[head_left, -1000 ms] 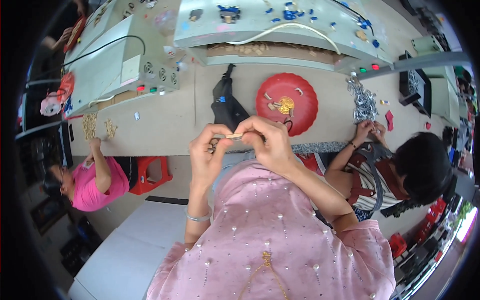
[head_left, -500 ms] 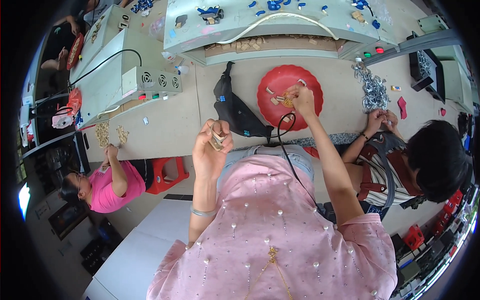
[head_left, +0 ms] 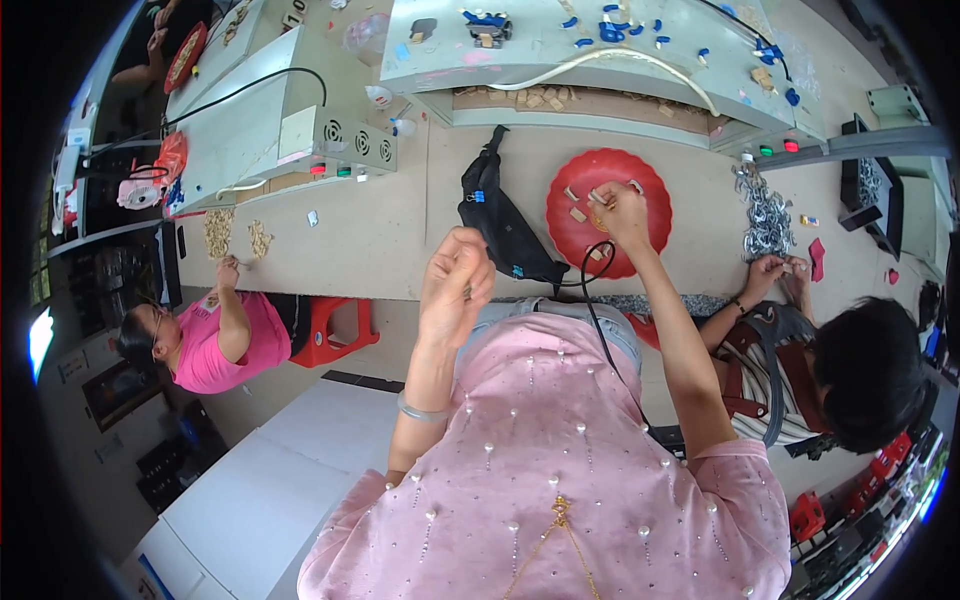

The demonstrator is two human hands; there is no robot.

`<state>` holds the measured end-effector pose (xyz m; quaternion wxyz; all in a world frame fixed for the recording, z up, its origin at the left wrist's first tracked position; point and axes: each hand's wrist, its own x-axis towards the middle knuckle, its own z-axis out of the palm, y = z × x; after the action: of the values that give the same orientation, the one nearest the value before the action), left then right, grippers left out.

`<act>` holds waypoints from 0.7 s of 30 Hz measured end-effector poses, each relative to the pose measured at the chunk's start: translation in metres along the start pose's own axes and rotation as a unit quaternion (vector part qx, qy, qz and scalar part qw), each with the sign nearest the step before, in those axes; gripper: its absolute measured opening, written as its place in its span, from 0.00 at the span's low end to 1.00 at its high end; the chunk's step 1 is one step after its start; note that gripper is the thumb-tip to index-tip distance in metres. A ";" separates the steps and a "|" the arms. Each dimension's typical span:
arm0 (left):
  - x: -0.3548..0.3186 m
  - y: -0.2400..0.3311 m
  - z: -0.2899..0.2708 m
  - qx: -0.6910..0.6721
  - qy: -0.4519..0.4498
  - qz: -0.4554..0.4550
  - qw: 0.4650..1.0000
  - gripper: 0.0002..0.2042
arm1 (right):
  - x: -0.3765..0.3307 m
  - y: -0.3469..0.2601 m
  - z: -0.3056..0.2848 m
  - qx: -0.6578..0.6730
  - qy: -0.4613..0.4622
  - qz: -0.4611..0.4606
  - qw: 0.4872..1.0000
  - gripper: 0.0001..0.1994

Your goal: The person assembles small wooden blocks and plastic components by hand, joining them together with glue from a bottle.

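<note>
Beige and wide, the worktable (head_left: 360, 235) runs across in front of me, and nearest of all is my own pink beaded top with a thin black cord (head_left: 597, 330) climbing up over it toward the table edge. Just above that, my left hand (head_left: 455, 285) is raised over my lap at the table's near edge, fingers curled tight into a loose fist around something small (too little of it shows between my fingers for me to say what it is). My right hand (head_left: 622, 208) is stretched out further, fingertips pressed down together on the small tan pieces (head_left: 578, 213) lying in the red scalloped tray (head_left: 575, 180), which sits on the table straight ahead of me; I cannot tell whether a piece is actually caught between my fingers or only touched. Just left of the tray lies a black pouch (head_left: 500, 225) with a blue clip, one end hanging toward me. To my right a co-worker in a striped top bends over the table, both hands at a small item beside a heap of shiny metal parts (head_left: 765, 210). To my left another person in a pink shirt reaches up to two small piles of tan bits (head_left: 238, 238). Farther back stand a pale green machine box (head_left: 330, 135) with vents and lights, and a long green bench (head_left: 600, 45) scattered with blue clips and tan pieces.
</note>
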<state>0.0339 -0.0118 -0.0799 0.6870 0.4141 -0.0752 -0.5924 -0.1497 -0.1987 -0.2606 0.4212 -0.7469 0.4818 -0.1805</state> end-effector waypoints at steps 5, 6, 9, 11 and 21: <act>0.008 0.006 0.016 0.257 -0.004 0.045 0.965 0.16 | -0.056 -0.164 -0.065 0.115 -0.006 -0.084 0.990 0.07; 0.012 0.006 0.021 0.259 -0.003 0.047 0.965 0.16 | -0.065 -0.180 -0.069 0.118 -0.006 -0.086 0.989 0.07; 0.016 0.005 0.026 0.314 -0.068 0.117 0.940 0.18 | -0.081 -0.207 -0.071 0.111 -0.004 -0.180 0.977 0.09; 0.014 0.005 0.022 0.339 -0.089 0.107 0.931 0.16 | -0.087 -0.216 -0.068 0.133 -0.023 -0.172 0.976 0.12; -0.009 0.019 0.007 0.172 -0.071 0.057 0.981 0.07 | -0.095 -0.221 -0.050 0.401 -0.133 -0.086 0.902 0.17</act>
<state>0.0421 -0.0083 -0.0595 0.6310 0.4777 -0.2476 -0.5588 -0.1024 -0.0988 -0.0412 0.7281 -0.5706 0.2424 -0.2924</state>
